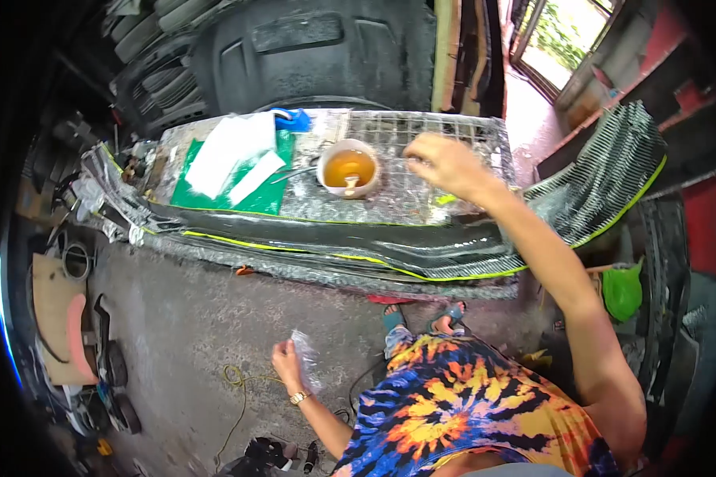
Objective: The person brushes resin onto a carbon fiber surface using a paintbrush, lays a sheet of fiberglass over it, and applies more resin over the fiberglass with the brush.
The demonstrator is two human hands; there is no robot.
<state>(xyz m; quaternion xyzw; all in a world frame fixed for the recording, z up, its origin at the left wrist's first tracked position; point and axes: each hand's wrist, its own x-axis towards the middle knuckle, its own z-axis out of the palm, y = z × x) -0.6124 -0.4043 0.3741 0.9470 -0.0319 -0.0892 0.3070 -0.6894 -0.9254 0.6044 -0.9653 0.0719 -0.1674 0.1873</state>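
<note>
My left hand [288, 364], with a watch on its wrist, is closed on a crumpled piece of clear plastic [307, 362] over the floor, low in the view. Above the table, my right hand [445, 165] has its fingers bent together; whatever is between them is too small to make out. Just left of it stands a white bowl [323, 179] of amber liquid with a brush [350, 183] in it. A long dark woven part [334, 238] with a yellow-green edge lies along the table's near side and rises at the right.
On the table [406, 208] lie white sheets [227, 151], a green sheet [282, 195], scissors [294, 172] and a blue object [294, 121]. A green bag [622, 292] hangs at the right. A yellow cord [243, 389] crosses the floor. Wheeled gear [119, 389] stands lower left.
</note>
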